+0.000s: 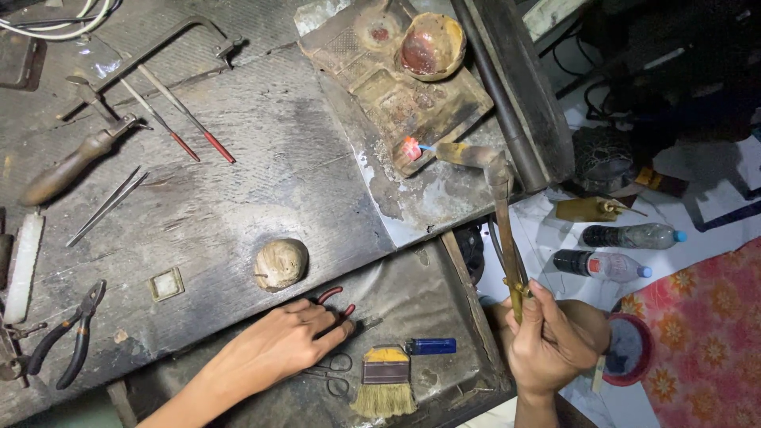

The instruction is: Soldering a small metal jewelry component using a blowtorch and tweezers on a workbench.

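My right hand (551, 341) grips a torch (501, 208), its flame on a glowing piece (410, 148) well beyond. My left hand (297, 329) rests flat on red-handled pliers (337, 301), just past scissors (329, 372), brush (384, 380) and lighter (432, 345).

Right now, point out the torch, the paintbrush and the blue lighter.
torch (501, 208), head view, on its brass stem
paintbrush (385, 372), head view, on the metal band
blue lighter (433, 345), head view, on its blue body
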